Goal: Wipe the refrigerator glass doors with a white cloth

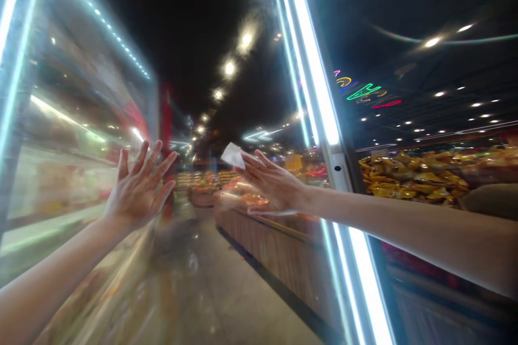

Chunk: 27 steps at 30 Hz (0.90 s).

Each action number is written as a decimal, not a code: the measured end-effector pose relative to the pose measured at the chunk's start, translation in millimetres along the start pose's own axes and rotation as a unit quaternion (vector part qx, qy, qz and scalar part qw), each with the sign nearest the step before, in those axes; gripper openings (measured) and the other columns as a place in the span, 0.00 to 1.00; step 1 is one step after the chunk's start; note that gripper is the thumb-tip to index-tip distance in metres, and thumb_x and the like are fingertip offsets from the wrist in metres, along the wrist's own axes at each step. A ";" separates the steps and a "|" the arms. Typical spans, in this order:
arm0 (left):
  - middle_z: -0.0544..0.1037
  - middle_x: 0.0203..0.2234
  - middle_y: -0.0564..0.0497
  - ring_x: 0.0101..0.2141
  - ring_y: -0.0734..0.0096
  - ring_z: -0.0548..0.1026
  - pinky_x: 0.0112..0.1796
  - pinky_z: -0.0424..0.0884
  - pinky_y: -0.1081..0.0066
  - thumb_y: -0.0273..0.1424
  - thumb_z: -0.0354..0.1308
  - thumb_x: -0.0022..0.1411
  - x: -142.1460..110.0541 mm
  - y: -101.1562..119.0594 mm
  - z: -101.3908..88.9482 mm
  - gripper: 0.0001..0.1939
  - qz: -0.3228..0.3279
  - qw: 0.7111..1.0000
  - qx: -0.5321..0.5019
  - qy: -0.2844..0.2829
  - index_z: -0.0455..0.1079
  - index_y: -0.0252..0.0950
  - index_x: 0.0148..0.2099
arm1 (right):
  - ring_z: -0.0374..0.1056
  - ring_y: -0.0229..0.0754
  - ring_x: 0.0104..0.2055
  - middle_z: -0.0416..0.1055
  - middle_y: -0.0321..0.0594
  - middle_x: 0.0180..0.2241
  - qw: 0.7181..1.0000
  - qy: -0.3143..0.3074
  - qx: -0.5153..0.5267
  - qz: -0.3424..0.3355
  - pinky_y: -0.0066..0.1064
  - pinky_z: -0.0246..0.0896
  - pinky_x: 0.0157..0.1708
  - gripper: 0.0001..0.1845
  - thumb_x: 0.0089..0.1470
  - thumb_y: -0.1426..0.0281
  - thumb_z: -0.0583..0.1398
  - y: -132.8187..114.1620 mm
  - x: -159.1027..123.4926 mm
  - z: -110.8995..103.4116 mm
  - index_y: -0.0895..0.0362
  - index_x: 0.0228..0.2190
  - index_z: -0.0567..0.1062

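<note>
White tissue [231,154]: protruded beyond right hand [277,184], fingers extended flat. Left hand [140,186]: fingers spread wide. LED-lit frame [314,59]: stood behind right forearm [404,218].

Shop interior, shiny yellow packets [416,175] heaped at right, blurred goods [238,190] along the top edge of a long wood-panelled display counter [279,253], aisle floor [230,296], coloured neon sign [366,91], ceiling spotlights [230,68]

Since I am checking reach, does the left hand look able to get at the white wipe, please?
Probably yes: the left hand is spread open, seemingly unladen, and nothing visible blocks its way across to the white wipe jutting from the right hand.
</note>
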<state>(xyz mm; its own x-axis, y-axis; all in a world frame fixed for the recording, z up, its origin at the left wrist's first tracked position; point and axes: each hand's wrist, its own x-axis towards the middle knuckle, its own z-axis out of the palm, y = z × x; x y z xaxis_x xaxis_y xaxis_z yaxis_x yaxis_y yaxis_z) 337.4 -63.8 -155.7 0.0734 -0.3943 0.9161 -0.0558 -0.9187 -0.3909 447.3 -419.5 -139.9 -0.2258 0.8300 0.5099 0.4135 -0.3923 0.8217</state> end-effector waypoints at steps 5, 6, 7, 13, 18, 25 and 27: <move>0.48 0.76 0.50 0.75 0.52 0.43 0.72 0.35 0.41 0.41 0.48 0.74 -1.1 -2.5 2.2 0.32 0.020 1.000 0.019 0.013 0.47 0.51 0.76 | 0.37 0.61 0.78 0.46 0.63 0.74 0.997 0.048 -0.029 0.043 0.62 0.37 0.74 0.49 0.67 0.42 0.50 6.5 33.6 -5.3 0.64 0.73 0.49; 0.49 0.76 0.49 0.75 0.53 0.43 0.72 0.35 0.41 0.41 0.49 0.74 -1.8 -3.5 2.5 0.33 0.025 0.999 0.025 0.016 0.46 0.51 0.77 | 0.42 0.61 0.77 0.50 0.63 0.73 0.997 0.059 -0.030 0.046 0.63 0.39 0.74 0.49 0.66 0.40 0.50 6.6 42.5 -5.9 0.63 0.72 0.52; 0.49 0.76 0.48 0.75 0.53 0.43 0.72 0.36 0.41 0.40 0.50 0.74 -2.5 -4.5 2.8 0.34 0.029 0.999 0.031 0.017 0.45 0.52 0.77 | 0.46 0.62 0.76 0.53 0.64 0.71 0.996 0.068 -0.030 0.050 0.63 0.40 0.73 0.50 0.65 0.39 0.49 5.8 50.6 -6.0 0.64 0.72 0.53; 0.48 0.76 0.47 0.75 0.54 0.42 0.72 0.38 0.39 0.39 0.51 0.74 -6.3 -9.3 3.2 0.36 0.041 0.997 0.057 0.016 0.40 0.53 0.77 | 0.36 0.66 0.78 0.45 0.68 0.74 0.995 0.082 -0.020 0.048 0.65 0.35 0.74 0.52 0.65 0.41 0.51 -0.6 73.8 1.0 0.69 0.72 0.52; 0.48 0.76 0.48 0.76 0.55 0.41 0.72 0.39 0.40 0.39 0.50 0.74 -7.2 -11.4 3.6 0.36 0.038 0.997 0.056 0.022 0.39 0.54 0.77 | 0.23 0.64 0.78 0.39 0.63 0.75 0.997 0.073 -0.008 0.029 0.65 0.35 0.74 0.48 0.66 0.43 0.52 -4.2 75.5 6.6 0.63 0.72 0.53; 0.48 0.76 0.49 0.75 0.56 0.42 0.73 0.37 0.42 0.41 0.49 0.74 -8.1 -10.0 1.9 0.33 0.025 0.999 0.040 0.012 0.46 0.52 0.76 | 0.35 0.59 0.78 0.45 0.64 0.74 0.998 0.052 0.009 0.040 0.57 0.38 0.76 0.53 0.67 0.43 0.50 4.1 86.0 0.8 0.73 0.72 0.47; 0.49 0.76 0.49 0.75 0.55 0.43 0.73 0.37 0.42 0.42 0.48 0.74 -6.7 -7.7 1.6 0.31 0.018 0.999 0.038 0.007 0.49 0.50 0.76 | 0.33 0.63 0.78 0.43 0.71 0.73 0.994 0.068 0.008 0.081 0.62 0.38 0.75 0.52 0.69 0.45 0.47 4.4 93.2 -0.2 0.78 0.71 0.45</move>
<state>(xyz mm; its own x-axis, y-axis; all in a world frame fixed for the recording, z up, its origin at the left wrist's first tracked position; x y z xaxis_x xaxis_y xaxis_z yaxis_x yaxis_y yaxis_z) 338.9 -54.2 -159.0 0.0597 -0.4272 0.9022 0.0178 -0.9032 -0.4289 427.9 -343.9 -88.7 -0.2725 0.6951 0.6653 0.4681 -0.5084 0.7228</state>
